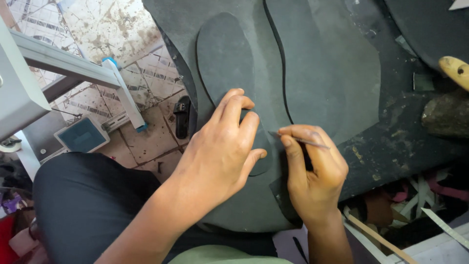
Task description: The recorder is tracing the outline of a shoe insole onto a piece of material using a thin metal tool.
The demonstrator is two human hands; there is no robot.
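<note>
The left hand [220, 146] lies flat with fingers spread and pressed on a dark sole-shaped template [227, 63], pinning its lower end against a large grey rubber sheet [273, 186]. The template runs from the hand toward 12 o'clock, its rounded toe near the top of the view and its curved edges fully exposed above the fingers. The right hand [315, 171] sits just at 3 o'clock of the left, fingers pinched shut around a thin metal-tipped marking tool [298, 141], whose point touches the sheet right at the template's edge, close to the left fingertips. The 2 hands are near each other but not touching.

At 1 o'clock a second sole outline [322, 73] is already cut or scored in the sheet, its long curved seam running just beside the template. The sheet's edge falls away at 9 o'clock above a tiled floor [122, 29], where a black sandal [182, 116] and a grey metal frame [63, 63] stand. The dark work surface [400, 137] spreads toward 3 o'clock, scuffed and bare around the right hand. At its far right lie a rough stone [447, 116] and a pale wooden handle [455, 71], well apart from the hands. Scraps of offcut [415, 190] pile up at 4 o'clock.
</note>
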